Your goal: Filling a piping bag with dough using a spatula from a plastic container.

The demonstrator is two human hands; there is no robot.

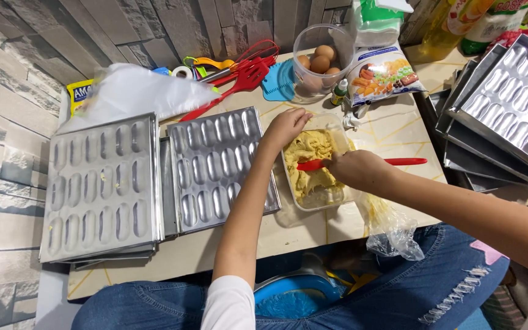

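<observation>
My left hand (285, 125) rests on the far rim of a clear plastic container (337, 135) that holds yellow dough (310, 162). My right hand (355, 169) is closed on a red spatula (406, 162) laid across the container, its blade in the dough. A clear plastic bag (392, 229) hangs below my right hand at the table's front edge. Just left of the container lies a metal baking mould tray (218, 165) with oval cavities.
A second mould tray (99, 186) sits on a stack at the left. More trays (508, 107) lean at the right. At the back are a tub of eggs (320, 58), red utensils (239, 79), a printed packet (383, 76) and a white plastic bag (135, 91).
</observation>
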